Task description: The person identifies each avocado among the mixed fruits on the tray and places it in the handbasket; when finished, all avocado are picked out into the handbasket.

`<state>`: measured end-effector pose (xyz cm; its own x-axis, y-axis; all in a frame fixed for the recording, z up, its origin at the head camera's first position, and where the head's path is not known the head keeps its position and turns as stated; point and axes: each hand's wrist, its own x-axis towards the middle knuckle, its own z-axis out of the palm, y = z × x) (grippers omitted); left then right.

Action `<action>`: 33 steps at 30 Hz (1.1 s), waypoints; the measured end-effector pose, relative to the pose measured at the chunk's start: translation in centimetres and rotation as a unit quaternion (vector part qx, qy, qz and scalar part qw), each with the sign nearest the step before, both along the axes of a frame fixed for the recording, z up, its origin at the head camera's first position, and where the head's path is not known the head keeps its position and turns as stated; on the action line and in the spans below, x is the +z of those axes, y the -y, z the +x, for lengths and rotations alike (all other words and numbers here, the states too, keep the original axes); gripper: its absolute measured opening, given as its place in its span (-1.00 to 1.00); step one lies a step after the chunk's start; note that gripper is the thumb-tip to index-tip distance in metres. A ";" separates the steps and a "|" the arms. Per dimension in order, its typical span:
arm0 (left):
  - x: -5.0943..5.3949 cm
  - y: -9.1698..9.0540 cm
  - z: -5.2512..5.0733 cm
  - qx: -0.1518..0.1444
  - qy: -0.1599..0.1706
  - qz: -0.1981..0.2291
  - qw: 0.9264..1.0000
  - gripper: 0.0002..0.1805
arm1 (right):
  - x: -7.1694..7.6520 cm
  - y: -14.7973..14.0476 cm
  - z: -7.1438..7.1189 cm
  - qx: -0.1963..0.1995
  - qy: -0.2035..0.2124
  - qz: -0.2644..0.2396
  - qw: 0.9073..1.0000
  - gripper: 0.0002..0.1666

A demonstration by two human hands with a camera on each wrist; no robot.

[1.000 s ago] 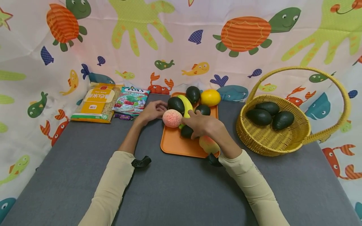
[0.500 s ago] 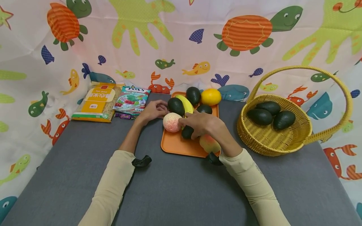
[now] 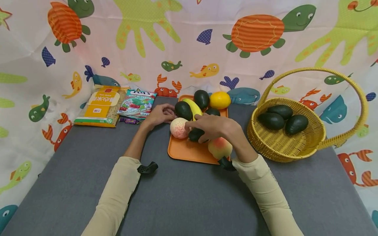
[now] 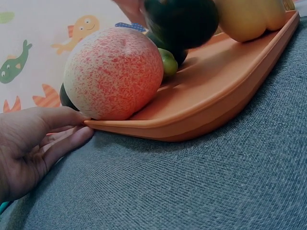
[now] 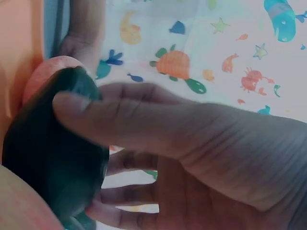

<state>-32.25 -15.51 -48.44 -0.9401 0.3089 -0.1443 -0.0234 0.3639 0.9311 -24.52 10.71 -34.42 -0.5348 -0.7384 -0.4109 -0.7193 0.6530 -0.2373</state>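
Note:
In the head view my left hand (image 3: 160, 115) is at the left edge of an orange tray (image 3: 189, 151); the left wrist view shows its thumb and fingers pinching the rim. Over the tray, my right hand (image 3: 217, 127) grips a dark green avocado (image 3: 195, 134), its thumb lying across the fruit in the right wrist view. The left wrist view shows this avocado (image 4: 184, 21) raised off the tray. A speckled pink peach (image 3: 178, 127) sits beside it, near the left rim. Another peach (image 3: 220, 148) lies under my right wrist. A banana (image 3: 193, 107) is partly hidden behind my fingers.
More avocados (image 3: 183, 110) and a lemon (image 3: 220, 100) fill the tray's back. To the right stands a yellow wicker basket (image 3: 283, 154) with a tall handle, holding 3 avocados (image 3: 296, 124). Back left are a grain bag (image 3: 101, 106), a candy bag (image 3: 137, 105) and a small purple wrapper (image 3: 129, 121).
The speckled peach has shifted slightly toward me. My right hand has risen a little with the avocado, uncovering more of the other peach. The left hand stays in place.

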 end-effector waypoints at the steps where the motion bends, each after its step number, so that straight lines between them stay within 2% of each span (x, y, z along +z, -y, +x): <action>1: 0.0 0.0 0.0 0.001 -0.001 -0.001 1.000 -0.51 | 0.2 -0.1 0.0 0.008 -0.002 -0.006 1.000 -0.37; 7: 0.1 0.0 0.0 0.001 -0.009 -0.002 1.000 -0.49 | 1.2 -0.9 0.2 0.044 -0.024 -0.033 0.998 -0.42; 14: 0.0 0.0 0.1 0.004 -0.007 -0.006 1.000 -0.51 | 2.3 -1.8 0.8 0.043 -0.037 -0.065 0.996 -0.47; 18: 0.0 0.0 0.1 0.005 -0.006 -0.008 1.000 -0.51 | 2.7 -2.3 1.1 0.034 -0.030 -0.095 0.994 -0.49; 26: 0.2 0.1 0.0 0.002 -0.005 -0.004 1.000 -0.51 | 3.3 -3.8 1.2 0.059 -0.047 -0.124 0.989 -0.55; 29: 0.1 0.1 0.0 0.001 -0.004 -0.005 1.000 -0.50 | 3.8 -4.5 1.2 0.046 -0.040 -0.122 0.991 -0.53; 33: 0.1 0.1 0.0 0.000 -0.003 -0.003 1.000 -0.49 | 4.6 -5.6 1.0 0.005 -0.020 -0.127 0.992 -0.41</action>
